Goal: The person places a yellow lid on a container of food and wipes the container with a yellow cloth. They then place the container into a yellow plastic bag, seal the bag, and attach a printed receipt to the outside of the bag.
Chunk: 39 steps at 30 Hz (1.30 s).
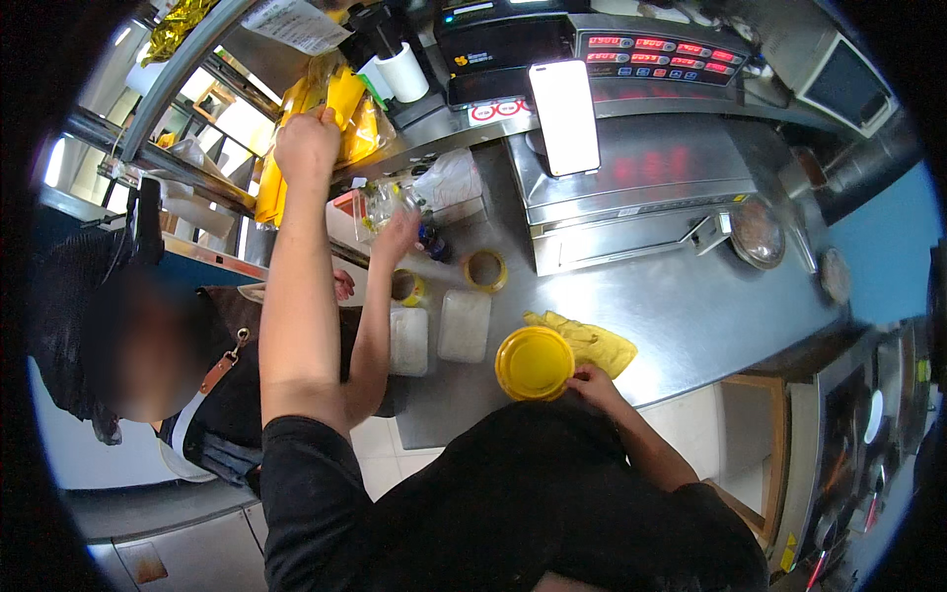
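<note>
My left hand [307, 148] is stretched far up and left, its fingers closed on a yellow plastic bag [345, 92] from a bunch hanging at the shelf. My right hand [594, 386] pinches the rim of a round yellow tub [534, 362] at the front of the steel counter. A crumpled yellow cloth [584, 342] lies just behind the tub. Left of it are two white-lidded plastic boxes, a nearer-middle one [464, 325] and another [409, 342] beside the co-worker's arm.
A co-worker at my left reaches a hand [398, 238] over the counter [666, 296]. Tape rolls [485, 271] sit behind the boxes. A phone [566, 118] with a lit screen stands against a steel machine [629, 185]. A timer panel [658, 55] is behind it.
</note>
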Each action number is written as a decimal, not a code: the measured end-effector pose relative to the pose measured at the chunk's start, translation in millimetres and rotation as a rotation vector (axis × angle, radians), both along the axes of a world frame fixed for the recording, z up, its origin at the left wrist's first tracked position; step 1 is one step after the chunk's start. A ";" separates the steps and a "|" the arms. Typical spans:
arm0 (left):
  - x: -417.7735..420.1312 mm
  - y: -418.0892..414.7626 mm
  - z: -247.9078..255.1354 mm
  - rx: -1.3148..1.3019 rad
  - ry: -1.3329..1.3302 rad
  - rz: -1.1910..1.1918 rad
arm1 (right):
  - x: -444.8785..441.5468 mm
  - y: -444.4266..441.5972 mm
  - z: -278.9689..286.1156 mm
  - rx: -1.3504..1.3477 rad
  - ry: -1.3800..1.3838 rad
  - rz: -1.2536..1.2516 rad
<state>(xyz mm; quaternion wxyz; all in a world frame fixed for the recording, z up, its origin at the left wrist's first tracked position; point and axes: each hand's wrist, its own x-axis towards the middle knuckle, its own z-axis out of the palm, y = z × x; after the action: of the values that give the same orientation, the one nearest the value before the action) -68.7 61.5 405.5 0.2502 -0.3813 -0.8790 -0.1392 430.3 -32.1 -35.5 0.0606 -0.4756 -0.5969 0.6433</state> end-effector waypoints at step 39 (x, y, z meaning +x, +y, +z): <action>256.6 -258.3 -229.1 0.469 -2.040 -0.374 | -105.5 -22.2 183.4 0.013 0.243 0.357</action>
<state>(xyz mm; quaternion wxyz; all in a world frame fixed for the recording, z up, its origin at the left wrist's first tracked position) 187.9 -196.9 176.4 -0.5631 -0.1556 -0.5517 -0.5952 324.8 -54.2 147.9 0.0203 -0.2810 -0.6642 0.6925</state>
